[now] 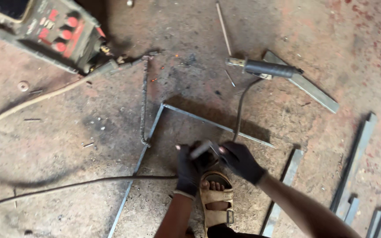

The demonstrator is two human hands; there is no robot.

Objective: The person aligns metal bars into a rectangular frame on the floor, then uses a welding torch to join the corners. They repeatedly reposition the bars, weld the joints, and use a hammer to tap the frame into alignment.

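Your left hand [187,169] and right hand [240,161], both gloved, close together around a small tool [201,150] above your sandal [217,198], beside the angle-iron frame [155,125] on the floor [67,132]; the electrode holder [267,68] lies well apart.

1. The stained concrete floor [67,145] carries everything.
2. An angle-iron frame [153,125] lies at its centre.
3. A welding machine [54,33] sits up-left of the frame.
4. An electrode holder [267,68] lies up-right of the frame.
5. Loose steel bars [353,163] lie right of the frame.
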